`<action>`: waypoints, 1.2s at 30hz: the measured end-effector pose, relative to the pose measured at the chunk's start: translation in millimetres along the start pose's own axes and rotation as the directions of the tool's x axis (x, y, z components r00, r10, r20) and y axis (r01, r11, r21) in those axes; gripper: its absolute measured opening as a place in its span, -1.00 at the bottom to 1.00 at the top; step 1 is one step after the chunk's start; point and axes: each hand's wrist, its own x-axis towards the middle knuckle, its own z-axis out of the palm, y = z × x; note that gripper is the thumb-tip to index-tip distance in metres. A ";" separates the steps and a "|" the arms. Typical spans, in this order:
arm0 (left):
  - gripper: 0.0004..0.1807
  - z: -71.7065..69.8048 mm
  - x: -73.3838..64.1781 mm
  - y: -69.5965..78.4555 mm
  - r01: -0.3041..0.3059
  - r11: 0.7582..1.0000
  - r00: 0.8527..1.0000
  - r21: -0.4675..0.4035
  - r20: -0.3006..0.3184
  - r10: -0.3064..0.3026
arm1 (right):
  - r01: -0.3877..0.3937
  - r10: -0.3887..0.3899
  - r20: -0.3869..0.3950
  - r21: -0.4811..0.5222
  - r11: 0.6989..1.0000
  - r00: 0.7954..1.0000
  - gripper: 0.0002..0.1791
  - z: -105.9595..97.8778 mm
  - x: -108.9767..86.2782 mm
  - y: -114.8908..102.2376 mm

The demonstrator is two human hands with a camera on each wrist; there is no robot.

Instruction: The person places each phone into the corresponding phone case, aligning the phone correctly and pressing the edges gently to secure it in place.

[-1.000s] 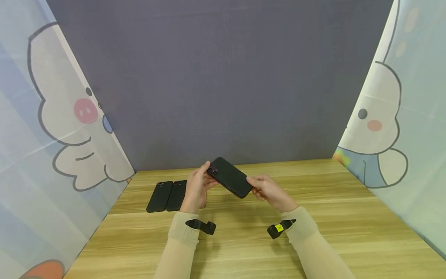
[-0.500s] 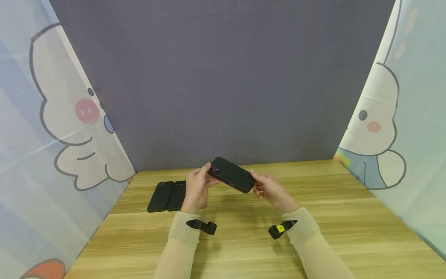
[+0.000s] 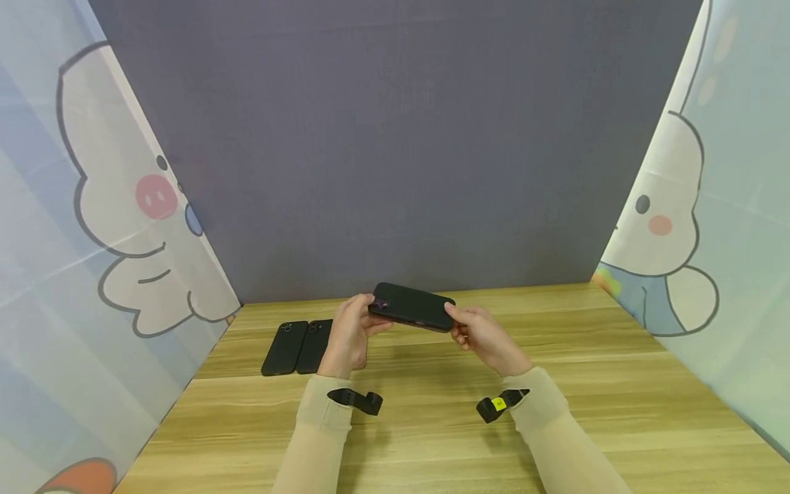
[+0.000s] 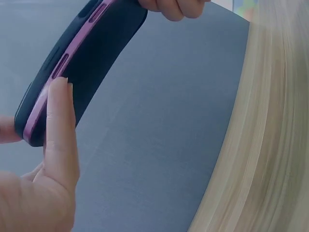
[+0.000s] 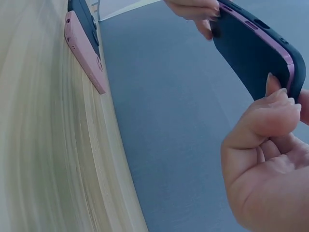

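Observation:
Both hands hold a phone in a black case above the table, its camera end toward the left. My left hand pinches that camera end between thumb and fingers. At the other end, the right hand grips a corner, thumb on top and fingers curled beneath. The left wrist view shows the phone's pink side edge, with a straight finger lying against it. In the right wrist view the phone's dark face shows, and the curled fingers hold its near corner.
Left of the left hand, two black-cased phones lie side by side on the wooden table. A pink phone-shaped item lies beside them, mostly hidden by the left hand in the head view. A dark grey panel stands behind.
The phone has turned from a steep slant to nearly level, its right end rising. My right hand has shifted slightly right with it; the left hand keeps its place.

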 end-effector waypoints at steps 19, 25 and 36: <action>-0.72 -7.9 2.2 2.9 0.032 0.987 0.998 0.156 0.042 -0.040 | 0.019 -0.019 0.013 -0.033 0.999 1.000 -0.44 -2.3 0.1 0.3; -0.68 -5.3 1.1 1.8 0.003 0.989 1.000 0.147 -0.002 -0.003 | 0.029 -0.028 0.023 -0.045 0.999 0.999 -0.45 -1.4 0.6 -0.3; -0.66 -5.4 2.7 0.8 0.011 0.993 1.000 0.116 0.003 -0.012 | -0.007 0.007 -0.003 0.027 1.000 1.000 -0.42 -1.4 1.3 0.7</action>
